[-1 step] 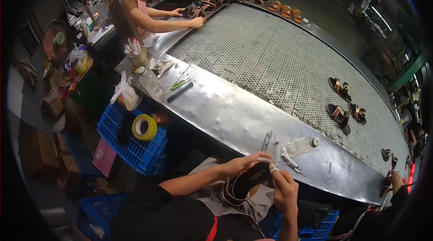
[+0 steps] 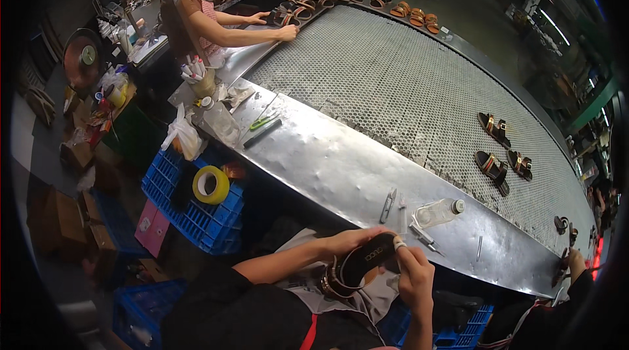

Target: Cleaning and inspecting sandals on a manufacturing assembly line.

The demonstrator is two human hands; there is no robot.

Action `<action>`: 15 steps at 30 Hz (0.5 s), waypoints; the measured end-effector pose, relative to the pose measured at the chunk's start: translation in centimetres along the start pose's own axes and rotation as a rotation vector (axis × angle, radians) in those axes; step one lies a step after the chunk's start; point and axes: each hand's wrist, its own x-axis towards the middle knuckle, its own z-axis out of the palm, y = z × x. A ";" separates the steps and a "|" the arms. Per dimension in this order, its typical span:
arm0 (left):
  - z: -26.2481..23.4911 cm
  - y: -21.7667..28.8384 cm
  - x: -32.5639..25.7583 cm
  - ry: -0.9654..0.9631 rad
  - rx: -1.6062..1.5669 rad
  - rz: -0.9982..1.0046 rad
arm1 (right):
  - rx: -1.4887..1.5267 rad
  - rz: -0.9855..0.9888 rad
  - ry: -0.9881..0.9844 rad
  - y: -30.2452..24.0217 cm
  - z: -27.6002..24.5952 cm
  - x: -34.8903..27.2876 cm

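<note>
My left hand (image 2: 354, 240) is closed on the far edge of a black-soled sandal (image 2: 371, 259), held over my lap. Its straps, with gold-coloured fittings, lie toward my body at the left. My right hand (image 2: 414, 272) grips the sandal's rounded right end, fingers bent around the rim. Something small and whitish shows at the right fingertips; I cannot make out what it is. Grey cloth (image 2: 314, 299) lies under the sandal. Just beyond the hands, a utility knife (image 2: 388, 206), a slim white tube (image 2: 402, 214) and a syringe-like tool (image 2: 422, 237) lie on the metal edge.
A clear bottle (image 2: 438, 212) lies on the metal ledge (image 2: 314, 160). Several sandals rest on the perforated belt (image 2: 393, 88). A blue crate (image 2: 190, 209) with yellow tape (image 2: 211, 185) stands at the left. A co-worker's arms (image 2: 239, 34) handle sandals at the far left; another person's hand (image 2: 575, 261) is at the right.
My left hand has shifted slightly right along the sandal's rim, and the sandal has tilted a little. The pale edge strip seen before is now covered. My right hand has barely moved.
</note>
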 end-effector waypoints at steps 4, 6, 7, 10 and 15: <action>1.3 -0.1 0.8 0.053 0.203 -0.002 | 0.021 0.072 0.063 1.0 -0.1 -0.8; 1.9 1.2 0.8 0.019 0.226 0.022 | 0.040 0.081 0.150 0.7 0.1 -1.2; 1.7 1.7 0.8 -0.038 0.324 0.001 | 0.042 0.078 0.149 0.5 0.2 -1.4; 3.2 3.3 -0.7 -0.112 0.351 -0.093 | 0.094 0.082 0.192 -0.6 0.6 -2.9; 4.8 6.2 -4.0 -0.168 0.557 -0.270 | 0.164 0.048 0.204 -3.6 2.5 -4.4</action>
